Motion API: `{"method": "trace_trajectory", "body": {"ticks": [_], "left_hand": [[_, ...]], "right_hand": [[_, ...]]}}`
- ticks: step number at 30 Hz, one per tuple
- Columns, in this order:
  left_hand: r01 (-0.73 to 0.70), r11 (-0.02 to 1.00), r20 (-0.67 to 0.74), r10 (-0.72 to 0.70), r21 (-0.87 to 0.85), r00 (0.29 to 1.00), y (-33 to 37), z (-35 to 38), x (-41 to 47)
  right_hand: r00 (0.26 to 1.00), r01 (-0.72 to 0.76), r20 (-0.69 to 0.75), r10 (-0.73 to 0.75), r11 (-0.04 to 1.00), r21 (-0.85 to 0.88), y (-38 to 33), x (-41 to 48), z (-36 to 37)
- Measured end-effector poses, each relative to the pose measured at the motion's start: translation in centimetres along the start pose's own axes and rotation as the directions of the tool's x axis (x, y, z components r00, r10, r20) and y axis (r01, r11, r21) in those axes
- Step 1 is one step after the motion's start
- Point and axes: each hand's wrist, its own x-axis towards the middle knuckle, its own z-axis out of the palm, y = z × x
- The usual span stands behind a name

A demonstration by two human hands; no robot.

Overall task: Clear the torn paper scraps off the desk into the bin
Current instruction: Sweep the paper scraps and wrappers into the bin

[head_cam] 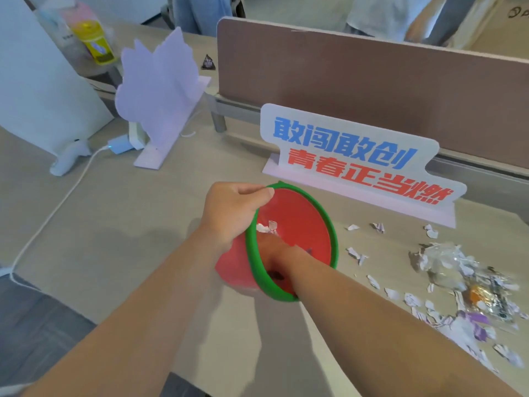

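Observation:
A small red bin (303, 224) with a green rim is tilted on the desk, its mouth turned toward me and to the right. My left hand (232, 213) grips the rim at its upper left. My right hand (274, 247) reaches inside the bin, with white paper scraps (267, 227) at its fingertips; whether it holds them I cannot tell. Torn paper scraps (357, 255) lie scattered on the desk to the right of the bin. A bigger heap of scraps and crumpled foil wrappers (463, 285) lies at the far right.
A white sign with blue and red characters (357, 161) stands just behind the bin. A brown desk divider (372, 87) runs behind the sign. A lilac cutout stand (160, 93), a charger with a white cable (120, 144) and a yellow bottle (94, 41) are at the left.

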Motion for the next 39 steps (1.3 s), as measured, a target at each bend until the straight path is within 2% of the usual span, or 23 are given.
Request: {"method": "trace_trajectory", "body": {"ticks": [3,7,10,13,14,16,18,21,23,27,29,33,36,39], "left_hand": [[0.012,0.999,0.010,-0.011,-0.051,1.000,-0.4,-1.7,0.4],[0.003,0.998,0.009,-0.002,-0.063,1.000,-0.3,-2.4,0.0],[-0.012,1.000,0.018,0.012,0.004,1.000,0.0,-2.2,0.1],[-0.031,0.998,0.096,0.025,0.056,0.995,0.2,-1.3,-0.3],[-0.036,0.997,0.123,0.028,0.063,0.992,0.2,-1.0,-0.5],[-0.052,0.996,0.157,0.040,0.074,0.987,0.2,-0.3,-0.8],[-0.088,0.991,0.198,0.067,0.099,0.978,0.4,0.2,-1.1],[-0.092,0.993,0.293,0.067,0.072,0.954,0.6,1.2,-1.9],[-0.144,0.986,0.300,0.114,0.081,0.947,0.6,2.0,-2.6],[-0.267,0.948,0.339,0.198,0.172,0.920,0.7,3.8,-3.8],[-0.310,0.930,0.361,0.225,0.199,0.905,0.6,4.6,-4.5],[-0.379,0.899,0.390,0.276,0.217,0.878,1.1,6.7,-5.4],[-0.385,0.891,0.353,0.289,0.241,0.890,1.3,8.8,-5.7],[-0.407,0.877,0.350,0.309,0.254,0.884,1.2,10.8,-5.8]], "right_hand": [[0.994,0.113,0.023,-0.111,0.985,-0.127,-0.8,1.6,0.6],[0.990,0.104,-0.062,-0.127,0.952,-0.288,-3.1,-0.8,-0.7],[0.989,0.059,-0.103,-0.104,0.927,-0.371,-3.9,-2.5,-1.8],[0.984,0.031,-0.157,-0.083,0.950,-0.311,-4.0,-4.3,-2.4],[0.975,0.030,-0.206,-0.082,0.970,-0.242,-3.9,-5.0,-2.6],[0.943,0.049,-0.331,-0.037,0.998,0.030,-3.4,-6.7,-2.9],[0.877,0.097,-0.477,0.051,0.955,0.281,-2.7,-8.3,-3.2],[0.704,0.107,-0.702,0.104,0.962,0.250,-0.5,-10.5,-3.5],[0.562,0.091,-0.799,0.215,0.944,0.317,1.5,-12.3,-3.7],[0.275,0.023,-0.853,0.443,0.884,0.466,7.1,-16.6,-2.2],[0.220,-0.050,-0.824,0.522,0.849,0.525,10.6,-18.3,-0.6],[0.299,-0.352,-0.726,0.619,0.779,0.519,17.4,-20.4,2.9],[0.393,-0.633,-0.695,0.602,0.725,0.270,21.0,-20.8,5.9],[0.457,-0.675,-0.707,0.540,0.728,0.119,23.2,-20.7,7.7]]}}
